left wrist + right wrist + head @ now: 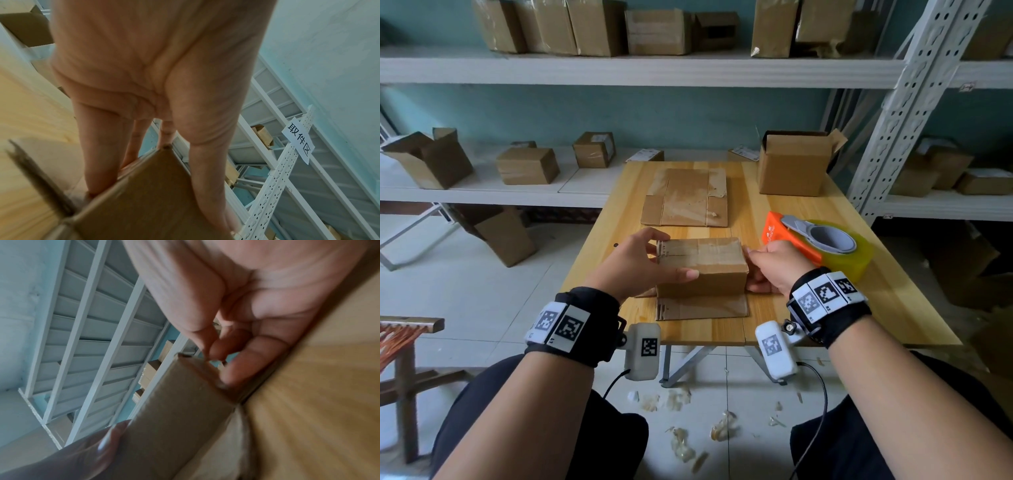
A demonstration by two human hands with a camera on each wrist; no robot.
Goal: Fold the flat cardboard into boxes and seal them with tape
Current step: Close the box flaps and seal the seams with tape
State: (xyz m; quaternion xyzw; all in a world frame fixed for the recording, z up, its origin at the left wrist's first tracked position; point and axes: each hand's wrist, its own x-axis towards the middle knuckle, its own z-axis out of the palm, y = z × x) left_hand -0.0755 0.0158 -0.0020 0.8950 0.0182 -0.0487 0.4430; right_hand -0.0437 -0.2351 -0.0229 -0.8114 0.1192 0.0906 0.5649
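A small brown cardboard box (pixel 703 265) stands on the wooden table (pixel 825 308), with one flap (pixel 702 307) lying flat toward me. My left hand (pixel 643 263) grips its left end, thumb across the near face and fingers (pixel 98 170) over the far side. My right hand (pixel 770 267) holds the right end, its thumb and curled fingers (pixel 236 369) pinching at the upper corner. Behind the box lies a flat cardboard blank (pixel 686 198). An orange tape dispenser (pixel 822 241) with a yellowish roll sits just right of my right hand.
An open-topped box (pixel 794 162) stands at the table's far right corner. White shelves (pixel 619 68) with several boxes run behind and to both sides. Tape scraps litter the floor (pixel 688 442) under the table's near edge. A wooden stool (pixel 407 342) stands at my left.
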